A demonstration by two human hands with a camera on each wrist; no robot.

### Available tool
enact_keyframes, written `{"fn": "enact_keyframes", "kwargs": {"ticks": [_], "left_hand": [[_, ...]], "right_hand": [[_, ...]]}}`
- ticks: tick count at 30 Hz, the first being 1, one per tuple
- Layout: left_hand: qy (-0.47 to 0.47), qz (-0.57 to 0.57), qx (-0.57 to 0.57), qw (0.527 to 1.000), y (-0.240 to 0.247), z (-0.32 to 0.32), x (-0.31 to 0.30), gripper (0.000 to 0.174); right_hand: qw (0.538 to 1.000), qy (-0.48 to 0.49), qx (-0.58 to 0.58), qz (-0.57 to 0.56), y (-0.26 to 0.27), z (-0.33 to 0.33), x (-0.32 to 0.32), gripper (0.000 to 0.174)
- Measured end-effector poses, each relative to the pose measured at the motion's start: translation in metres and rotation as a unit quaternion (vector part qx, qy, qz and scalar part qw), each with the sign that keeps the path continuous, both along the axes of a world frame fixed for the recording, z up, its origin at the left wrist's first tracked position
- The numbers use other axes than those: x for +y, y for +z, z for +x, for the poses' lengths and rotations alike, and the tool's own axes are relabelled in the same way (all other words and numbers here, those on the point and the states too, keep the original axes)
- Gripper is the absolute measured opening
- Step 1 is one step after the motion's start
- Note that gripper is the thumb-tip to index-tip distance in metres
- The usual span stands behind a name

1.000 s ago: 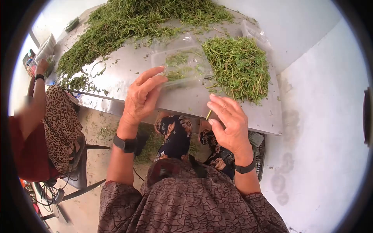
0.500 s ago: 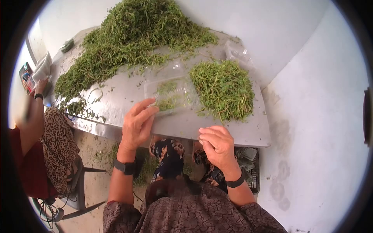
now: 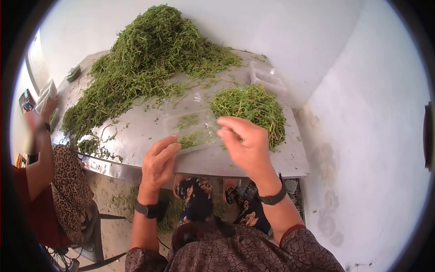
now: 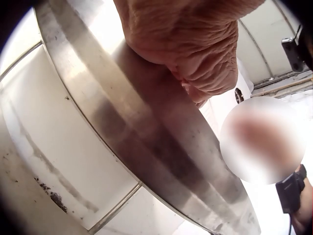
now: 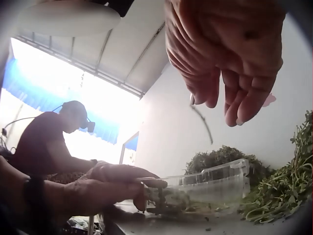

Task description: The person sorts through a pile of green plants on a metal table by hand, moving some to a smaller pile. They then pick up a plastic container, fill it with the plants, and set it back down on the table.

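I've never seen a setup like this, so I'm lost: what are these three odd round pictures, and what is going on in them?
There is no machine here: a person wears three small cameras. The wide picture comes from the head, looking down at the work. The other two come from the wrists, so each shows its own side from very close. On the metal table lie a big heap of green herbs, a smaller pile and a clear plastic tray with a few sprigs inside. The left hand rests straight fingers on the tray's near edge. The right hand is raised above the tray, and the right wrist view shows a thin stem hanging from its fingertips. At the left sits another person.
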State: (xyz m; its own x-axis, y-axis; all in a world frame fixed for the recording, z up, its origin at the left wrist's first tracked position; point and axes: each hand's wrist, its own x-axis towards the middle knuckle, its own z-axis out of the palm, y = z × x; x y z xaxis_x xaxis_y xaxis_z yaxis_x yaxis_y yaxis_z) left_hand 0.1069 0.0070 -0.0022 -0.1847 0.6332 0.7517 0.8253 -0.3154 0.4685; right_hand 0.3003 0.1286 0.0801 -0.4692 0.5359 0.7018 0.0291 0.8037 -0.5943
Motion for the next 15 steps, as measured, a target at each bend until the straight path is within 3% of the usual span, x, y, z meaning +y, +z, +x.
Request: {"fn": "enact_keyframes", "kwargs": {"ticks": [2,4,6,8,12,14,15], "left_hand": [[-0.005,-0.004,-0.012,1.0,0.002,-0.001,-0.001,0.024],[-0.005,0.004,-0.015,1.0,0.0,-0.001,-0.001,0.024],[-0.005,-0.005,-0.023,1.0,-0.001,-0.001,-0.001,0.025],[-0.006,-0.014,-0.028,1.0,-0.001,-0.001,-0.001,0.026],[-0.001,-0.007,-0.042,0.999,-0.001,0.0,-0.002,0.034],[-0.003,-0.011,-0.047,0.999,-0.002,0.0,-0.002,0.037],[0.001,-0.015,-0.044,0.999,-0.002,0.0,-0.003,0.039]], "right_hand": [[0.999,-0.015,-0.031,0.014,-0.002,-0.004,0.008,0.021],[0.983,-0.114,-0.029,0.139,0.002,-0.001,0.015,0.021],[0.977,-0.142,-0.035,0.154,0.004,0.012,0.032,0.019],[0.951,-0.243,-0.089,0.171,0.007,0.029,0.048,0.017],[0.916,-0.324,-0.154,0.182,0.006,0.057,0.076,0.014],[0.879,-0.371,-0.29,0.074,0.005,0.064,0.082,0.015],[0.879,-0.371,-0.291,0.074,0.005,0.064,0.083,0.015]]}}
